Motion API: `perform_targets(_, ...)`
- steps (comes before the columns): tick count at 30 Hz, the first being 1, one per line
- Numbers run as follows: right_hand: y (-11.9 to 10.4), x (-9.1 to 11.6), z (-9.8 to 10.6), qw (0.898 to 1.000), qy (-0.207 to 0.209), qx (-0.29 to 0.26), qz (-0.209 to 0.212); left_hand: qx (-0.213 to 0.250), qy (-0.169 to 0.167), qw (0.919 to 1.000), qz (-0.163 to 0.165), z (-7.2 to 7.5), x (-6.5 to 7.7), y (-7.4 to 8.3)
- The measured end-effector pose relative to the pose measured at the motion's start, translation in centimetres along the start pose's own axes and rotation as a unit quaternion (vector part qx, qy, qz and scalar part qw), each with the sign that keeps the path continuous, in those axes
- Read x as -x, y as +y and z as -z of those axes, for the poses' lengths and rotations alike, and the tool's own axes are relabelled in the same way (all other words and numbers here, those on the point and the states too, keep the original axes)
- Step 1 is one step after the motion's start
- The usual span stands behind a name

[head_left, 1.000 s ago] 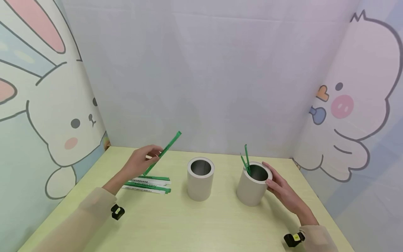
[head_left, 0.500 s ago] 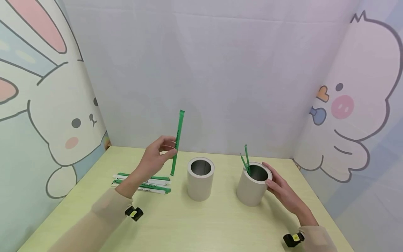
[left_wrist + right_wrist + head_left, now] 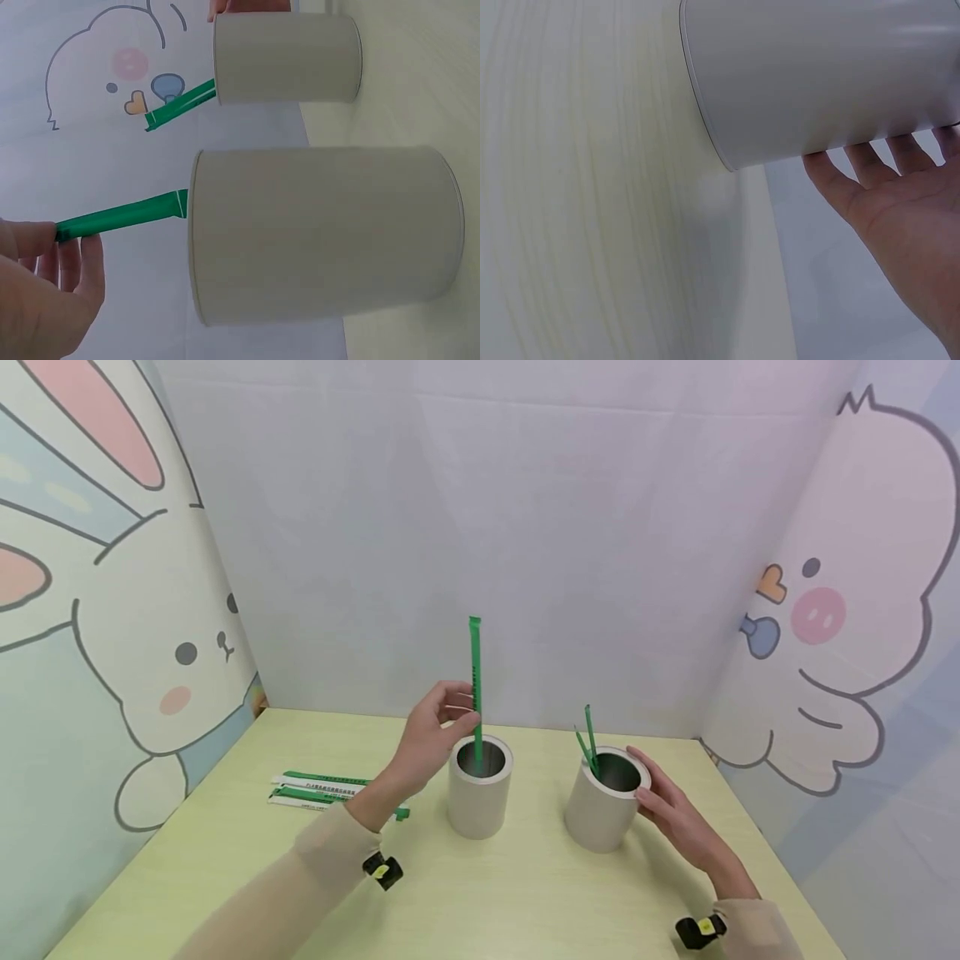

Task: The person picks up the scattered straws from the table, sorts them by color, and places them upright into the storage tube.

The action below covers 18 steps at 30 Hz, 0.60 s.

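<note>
My left hand [image 3: 438, 731] pinches a green wrapped straw [image 3: 476, 664] between thumb and fingers, nearly upright over the middle container. This is a pale, thick-walled cylindrical cup [image 3: 477, 806] with a dark inside. In the left wrist view the straw's lower end [image 3: 180, 202] is level with the cup's rim. My right hand [image 3: 678, 814] holds the side of a matching right cup [image 3: 596, 818], thumb and fingers on its wall near the rim. Two green straws [image 3: 591, 739] lean inside that cup. The right wrist view shows several fingertips [image 3: 821, 161] against the cup's wall.
Several green and white wrapped straws [image 3: 315, 789] lie on the pale yellow table [image 3: 510, 902], left of the middle cup and partly behind my left forearm. A plain cloth backdrop [image 3: 585, 568] hangs behind the table, with cartoon-printed panels at both sides.
My left hand has carried the straw rightward from the pile to above the middle cup, turning it from slanted to nearly upright. My right hand and its cup have stayed put.
</note>
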State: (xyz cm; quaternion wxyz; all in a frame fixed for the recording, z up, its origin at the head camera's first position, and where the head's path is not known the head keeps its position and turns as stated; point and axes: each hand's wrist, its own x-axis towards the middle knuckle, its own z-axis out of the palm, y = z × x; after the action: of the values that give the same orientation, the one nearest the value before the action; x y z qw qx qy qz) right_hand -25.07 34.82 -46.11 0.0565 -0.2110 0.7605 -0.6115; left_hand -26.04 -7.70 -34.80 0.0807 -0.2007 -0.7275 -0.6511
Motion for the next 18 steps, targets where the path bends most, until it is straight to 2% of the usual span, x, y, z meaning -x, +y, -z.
perform_targets(8,0.1,0.0,0.1,1.000,-0.001,0.000,0.005,0.046,0.008,0.9987,-0.019,-5.2,-1.5,0.2)
perform_targets(13,0.1,-0.1,0.0,1.000,0.000,0.000,0.003,0.088,0.024,0.9958,-0.011,-8.7,-2.1,-0.1)
perform_targets(18,0.1,-0.1,-0.1,1.000,0.004,-0.001,0.000,0.133,0.028,0.9907,-0.006,-12.3,-2.1,-0.3)
